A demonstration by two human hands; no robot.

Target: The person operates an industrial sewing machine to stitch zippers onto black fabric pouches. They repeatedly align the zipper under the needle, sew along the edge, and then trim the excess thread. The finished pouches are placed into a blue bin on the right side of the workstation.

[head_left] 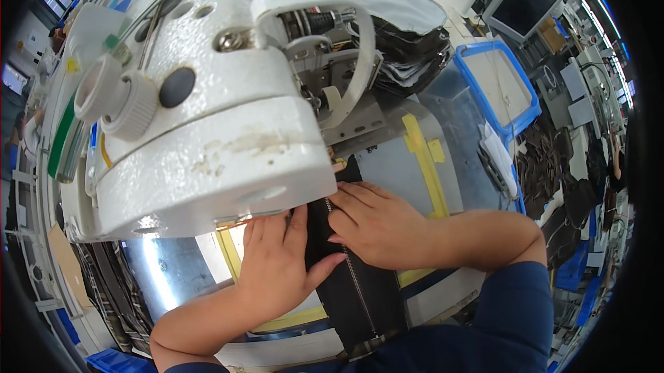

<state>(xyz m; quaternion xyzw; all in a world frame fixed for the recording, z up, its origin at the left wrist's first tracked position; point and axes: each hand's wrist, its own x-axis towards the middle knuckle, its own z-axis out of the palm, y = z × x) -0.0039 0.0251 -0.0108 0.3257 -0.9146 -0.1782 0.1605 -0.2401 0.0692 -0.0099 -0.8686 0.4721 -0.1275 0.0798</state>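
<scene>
A strip of black fabric [384, 304] runs from my body up to the head of a white sewing machine [228, 155]. A metal-toothed zipper [359, 286] lies along its middle. My left hand [277, 262] rests on the left edge of the strip, fingers stretched forward and thumb spread across the cloth toward the zipper. Its fingertips reach beneath the machine's front edge. From the right, my right hand [380, 224] presses on the strip with bent fingers, gripping it beside the zipper teeth. The needle area is hidden behind the machine head.
Yellow tape [425, 162] marks the machine bed. Behind it sits a stack of dark cut pieces [411, 48] under a pale sheet. A blue-rimmed frame [501, 86] stands at right, near dark fabric pieces [536, 165]. Striped dark garments [114, 283] hang at left.
</scene>
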